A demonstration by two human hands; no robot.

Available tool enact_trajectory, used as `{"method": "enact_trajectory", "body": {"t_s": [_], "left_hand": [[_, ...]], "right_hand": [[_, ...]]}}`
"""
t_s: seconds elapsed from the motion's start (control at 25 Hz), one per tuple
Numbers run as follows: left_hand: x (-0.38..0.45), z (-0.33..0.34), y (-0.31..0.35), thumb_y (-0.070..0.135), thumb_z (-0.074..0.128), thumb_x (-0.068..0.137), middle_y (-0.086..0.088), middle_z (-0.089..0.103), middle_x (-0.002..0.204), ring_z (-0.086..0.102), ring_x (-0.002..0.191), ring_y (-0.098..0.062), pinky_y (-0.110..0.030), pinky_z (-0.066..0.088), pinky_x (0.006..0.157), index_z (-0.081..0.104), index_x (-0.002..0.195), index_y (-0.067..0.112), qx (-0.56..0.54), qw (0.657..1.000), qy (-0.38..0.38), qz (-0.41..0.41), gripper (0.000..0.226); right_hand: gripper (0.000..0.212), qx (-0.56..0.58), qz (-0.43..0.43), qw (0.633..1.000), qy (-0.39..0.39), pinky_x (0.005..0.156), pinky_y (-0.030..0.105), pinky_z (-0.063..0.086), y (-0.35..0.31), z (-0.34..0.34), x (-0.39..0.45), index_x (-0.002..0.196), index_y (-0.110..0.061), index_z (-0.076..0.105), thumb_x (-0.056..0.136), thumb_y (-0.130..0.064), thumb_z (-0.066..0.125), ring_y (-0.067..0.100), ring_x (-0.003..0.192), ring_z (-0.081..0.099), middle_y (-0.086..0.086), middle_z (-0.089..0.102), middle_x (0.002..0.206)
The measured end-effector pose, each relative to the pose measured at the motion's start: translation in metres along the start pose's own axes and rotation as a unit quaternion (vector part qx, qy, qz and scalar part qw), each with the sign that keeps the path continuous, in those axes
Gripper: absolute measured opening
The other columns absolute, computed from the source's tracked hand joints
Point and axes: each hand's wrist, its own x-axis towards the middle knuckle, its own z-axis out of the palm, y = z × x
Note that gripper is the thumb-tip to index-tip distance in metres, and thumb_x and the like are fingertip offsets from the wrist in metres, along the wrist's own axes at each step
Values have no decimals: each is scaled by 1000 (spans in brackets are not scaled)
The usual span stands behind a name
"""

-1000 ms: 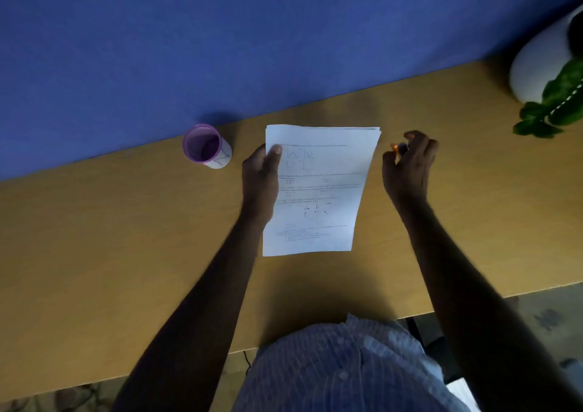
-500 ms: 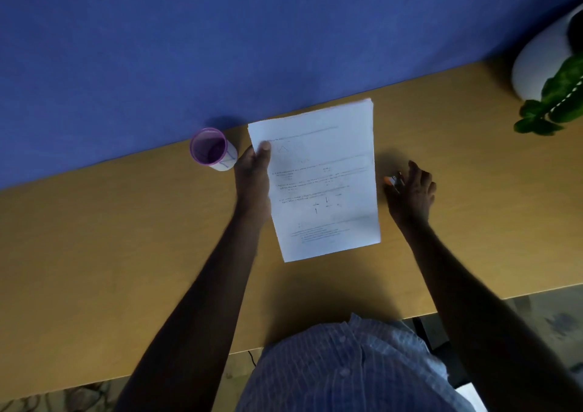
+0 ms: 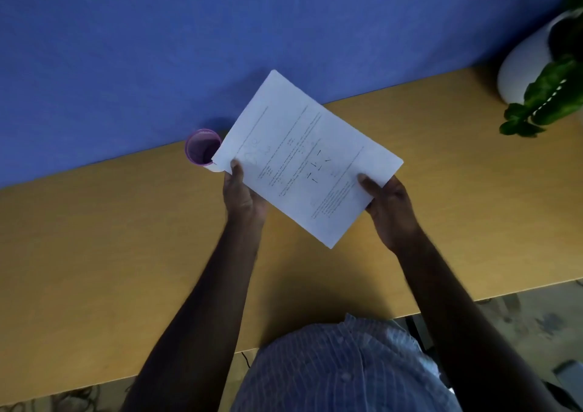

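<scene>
I note the printed paper sheets (image 3: 307,159) held tilted above the desk (image 3: 126,238): left hand (image 3: 243,195) and right hand (image 3: 386,205) each pinch an edge, thumbs on top.

white paper (image 3: 303,159), purple cup (image 3: 202,146), blue wall (image 3: 157,48), checked shirt (image 3: 340,370)

A wooden surface (image 3: 126,238) runs across in front of me, backed by a blue wall (image 3: 157,48). A purple cup (image 3: 202,146) stands upright at the surface's far edge, close to the wall, its inside dark. At the far right sits a rounded white pot (image 3: 523,67), with green leaves (image 3: 545,99) trailing from it over the surface. My pale checked shirt (image 3: 340,373) shows at the bottom, and mottled floor (image 3: 536,317) lies beyond the near edge.
</scene>
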Motion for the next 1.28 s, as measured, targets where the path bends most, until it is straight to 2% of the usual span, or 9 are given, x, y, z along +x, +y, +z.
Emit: {"method": "enact_trajectory", "body": {"t_s": [0.16, 0.32, 0.44, 0.6, 0.76, 0.92, 1.08, 1.2, 1.28], "left_hand": [[0, -22, 11, 20, 59, 103, -13, 62, 145, 57, 136, -35, -52, 53, 106, 56, 144, 13, 38, 998, -54, 3, 42], [12, -44, 38, 12, 68, 96, -11, 74, 126, 67, 123, -35, -52, 52, 107, 73, 121, 11, 310, 942, -130, 2, 26], [15, -39, 49, 9, 70, 91, -1, 79, 112, 73, 102, -13, -31, 56, 96, 71, 122, 6, 408, 895, -176, 44, 31], [22, -31, 46, 10, 67, 88, -6, 75, 117, 69, 109, -14, -26, 53, 98, 69, 122, 10, 402, 897, -167, 77, 34], [27, -44, 15, -4, 61, 96, 12, 74, 87, 67, 83, 1, -16, 49, 83, 64, 118, -15, 455, 881, -110, 69, 24], [28, -42, -4, -7, 59, 96, -6, 73, 113, 69, 101, -13, -26, 52, 91, 67, 123, 8, 434, 897, -68, 56, 32], [37, -43, 0, 1, 64, 94, 9, 78, 103, 73, 95, -5, -21, 53, 87, 71, 113, 18, 428, 901, -43, 65, 26], [38, -45, 0, 1, 63, 96, -8, 75, 119, 70, 105, -17, -29, 54, 92, 68, 125, 5, 424, 903, -40, 53, 30], [37, -43, -3, 1, 59, 98, -9, 73, 125, 68, 109, -18, -28, 53, 93, 65, 129, 6, 428, 901, -50, 52, 32]], "right_hand": [[34, -87, -47, 995, 32, 100, 41, 54, -22, -11, 11, 135, 6, 59, 101, 7, 56, 22, 119, 66, 16, 69, 129], [22, -182, -83, 980, 21, 76, 16, 54, -50, -21, 19, 118, -2, 66, 102, 7, 54, 0, 88, 70, -12, 77, 97], [18, -229, -102, 968, 6, 82, 28, 56, -59, -21, 24, 115, 0, 69, 102, 4, 56, 14, 97, 71, 0, 76, 104], [12, -234, -130, 964, 9, 77, 42, 54, -52, -26, 38, 108, -6, 71, 98, -9, 64, 25, 88, 68, 6, 72, 98], [26, -203, -76, 976, 29, 78, 34, 53, -19, -31, 48, 111, -9, 70, 95, 10, 60, 15, 90, 66, -2, 73, 99], [30, -191, -36, 978, 81, 92, 40, 49, 4, -27, 52, 113, -6, 68, 94, 14, 56, 22, 104, 63, 9, 69, 108], [29, -220, -59, 970, 81, 77, 23, 48, 1, -24, 56, 92, -29, 74, 88, -4, 60, 7, 85, 61, -10, 70, 90], [23, -239, -29, 965, 105, 94, 43, 54, 11, -28, 62, 113, -3, 71, 95, 6, 60, 18, 102, 64, 7, 71, 108], [26, -260, -9, 959, 114, 100, 44, 54, 17, -30, 66, 123, 1, 68, 98, 2, 61, 21, 109, 66, 10, 72, 117]]}}
